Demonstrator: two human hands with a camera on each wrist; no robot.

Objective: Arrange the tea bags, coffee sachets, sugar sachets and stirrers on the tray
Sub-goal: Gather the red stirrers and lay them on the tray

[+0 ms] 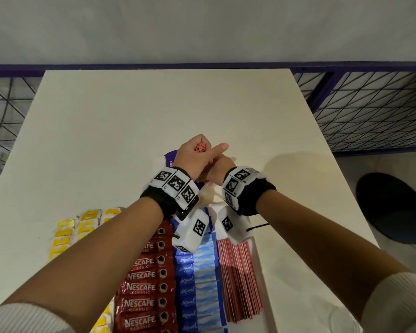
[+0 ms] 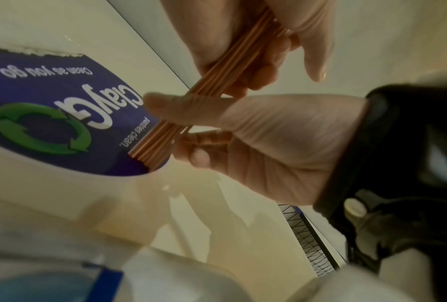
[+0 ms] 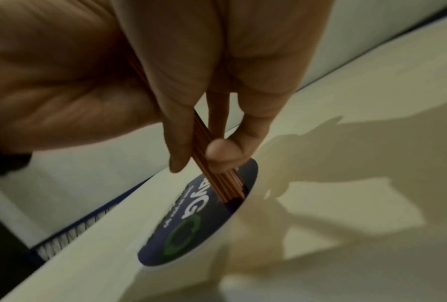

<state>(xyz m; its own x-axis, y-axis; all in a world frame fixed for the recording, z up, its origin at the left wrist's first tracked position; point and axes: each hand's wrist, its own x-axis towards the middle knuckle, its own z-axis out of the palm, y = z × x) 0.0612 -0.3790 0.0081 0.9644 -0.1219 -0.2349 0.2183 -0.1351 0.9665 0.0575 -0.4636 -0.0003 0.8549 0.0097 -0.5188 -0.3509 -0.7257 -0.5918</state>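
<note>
Tray (image 1: 257, 265), white, near desk (image 1: 130, 131) edge: Nescafe coffee sachets (image 1: 142, 288) in column; blue Equal sugar sachets (image 1: 197, 280) beside; red striped stirrers (image 1: 238, 277) at right. Yellow tea bags (image 1: 65, 234) on desk left of tray. Stirrer bundle (image 2: 232, 67) upright above purple round sticker (image 2: 49, 114), beyond tray. Left hand (image 1: 192, 159) fingers curled round bundle top, index extended. Right hand (image 1: 220, 168) fingers (image 3: 181, 114) pinching bundle lower down

White table (image 1: 130, 121) w/ purple sticker (image 2: 49, 122); grey wall (image 1: 202, 27), wire-mesh railing (image 1: 370, 106), black round stool (image 1: 394, 207) at right.
</note>
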